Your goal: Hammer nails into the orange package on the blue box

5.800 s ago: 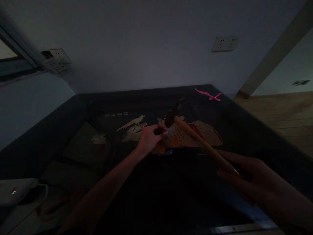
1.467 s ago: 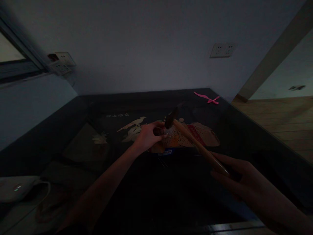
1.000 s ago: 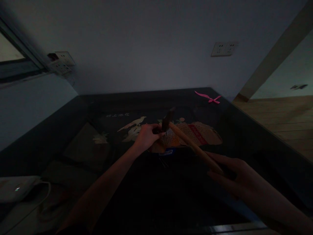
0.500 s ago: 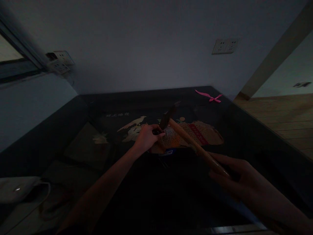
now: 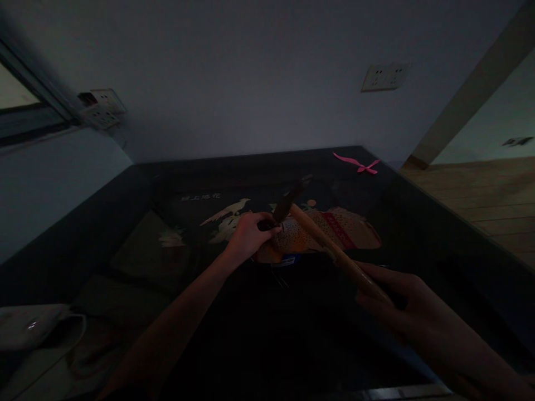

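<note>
The scene is very dark. My right hand (image 5: pixel 395 303) is closed round the wooden handle of a hammer (image 5: pixel 321 239), whose dark head (image 5: pixel 288 201) hovers just above my left hand. My left hand (image 5: pixel 251 234) rests on a dark table (image 5: pixel 418 223) with fingers pinched on a small dark object I cannot make out, beside an orange speckled packet (image 5: pixel 330 231). Under the glass top shows a black panel with a pale bird picture (image 5: pixel 228 214).
A pink ribbon (image 5: pixel 357 163) lies at the table's far right corner. A white device with a cable (image 5: pixel 29 326) sits at the near left. Wall sockets (image 5: pixel 384 76) are on the back wall, another socket (image 5: pixel 100 106) at left. Wooden floor (image 5: pixel 493 195) lies to the right.
The hammer head has bobbed up and down over my left hand, dropping close about a second ago and now slightly raised. My left hand has stayed in place.
</note>
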`<state>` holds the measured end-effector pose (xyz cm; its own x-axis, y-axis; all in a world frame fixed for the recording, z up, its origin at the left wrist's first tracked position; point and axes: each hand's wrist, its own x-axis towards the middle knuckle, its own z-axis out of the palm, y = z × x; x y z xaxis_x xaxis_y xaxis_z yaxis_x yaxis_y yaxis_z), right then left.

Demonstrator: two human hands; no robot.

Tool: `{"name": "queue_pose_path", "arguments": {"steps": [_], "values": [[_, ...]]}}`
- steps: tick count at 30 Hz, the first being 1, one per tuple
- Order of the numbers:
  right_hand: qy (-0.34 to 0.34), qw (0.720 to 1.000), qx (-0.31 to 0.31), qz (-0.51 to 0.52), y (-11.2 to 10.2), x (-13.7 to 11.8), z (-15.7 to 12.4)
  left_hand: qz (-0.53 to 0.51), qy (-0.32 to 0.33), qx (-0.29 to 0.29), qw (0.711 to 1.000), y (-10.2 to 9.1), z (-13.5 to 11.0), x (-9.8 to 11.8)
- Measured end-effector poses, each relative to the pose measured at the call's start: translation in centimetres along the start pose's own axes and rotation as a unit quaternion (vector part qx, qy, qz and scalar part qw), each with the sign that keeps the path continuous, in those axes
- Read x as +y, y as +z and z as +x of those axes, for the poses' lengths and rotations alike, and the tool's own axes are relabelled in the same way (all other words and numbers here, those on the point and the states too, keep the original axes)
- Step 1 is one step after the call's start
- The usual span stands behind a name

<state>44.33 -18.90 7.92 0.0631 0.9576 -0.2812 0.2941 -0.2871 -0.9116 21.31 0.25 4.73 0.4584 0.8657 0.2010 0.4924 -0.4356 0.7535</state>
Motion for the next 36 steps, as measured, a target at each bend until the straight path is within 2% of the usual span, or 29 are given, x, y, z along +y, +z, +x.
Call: {"name": "queue_pose_path", "arguments": {"steps": [9,13,16,18,20,24,27,29,31,33,34,36], "values": [[-0.003,0.999,0.031,-0.024,0.6,0.7,0.2,0.017,0.009,0.009,1.000,0.2,0.0,-0.5],[-0.032,0.998,0.043,-0.041,0.5,0.7,0.1,0.009,-0.001,0.011,1.000,0.1,0.0,-0.3],[0.000,0.999,0.046,-0.014,0.7,0.9,0.0,0.009,-0.010,0.010,1.000,0.0,0.1,-0.2],[-0.003,0.998,0.056,0.007,1.0,1.0,0.1,0.001,-0.009,0.011,1.000,0.0,0.0,-0.2],[-0.015,0.997,0.077,0.016,1.4,1.1,0.1,-0.016,0.003,0.005,1.000,0.0,0.0,-0.4],[0.016,0.991,0.115,0.064,1.6,1.5,-0.1,-0.039,0.030,-0.024,0.999,-0.6,-0.2,-0.5],[-0.002,0.985,0.103,0.141,1.7,2.5,-0.1,-0.003,0.050,0.002,0.999,-1.9,-0.7,0.7],[-0.016,0.978,0.085,0.192,2.0,3.3,0.0,0.067,0.073,0.052,0.994,-3.2,-1.5,2.2],[-0.025,0.970,0.074,0.229,2.3,4.2,0.2,0.122,0.105,0.074,0.984,-4.3,-2.6,4.0],[-0.035,0.964,0.076,0.254,2.5,4.9,0.5,0.135,0.150,0.038,0.979,-4.8,-3.8,5.6],[-0.039,0.961,0.078,0.264,2.6,5.1,0.6,0.132,0.174,-0.008,0.976,-4.7,-4.5,6.1],[-0.038,0.956,0.089,0.276,2.6,5.5,0.7,0.135,0.218,-0.143,0.956,-3.8,-5.6,6.3]]}}
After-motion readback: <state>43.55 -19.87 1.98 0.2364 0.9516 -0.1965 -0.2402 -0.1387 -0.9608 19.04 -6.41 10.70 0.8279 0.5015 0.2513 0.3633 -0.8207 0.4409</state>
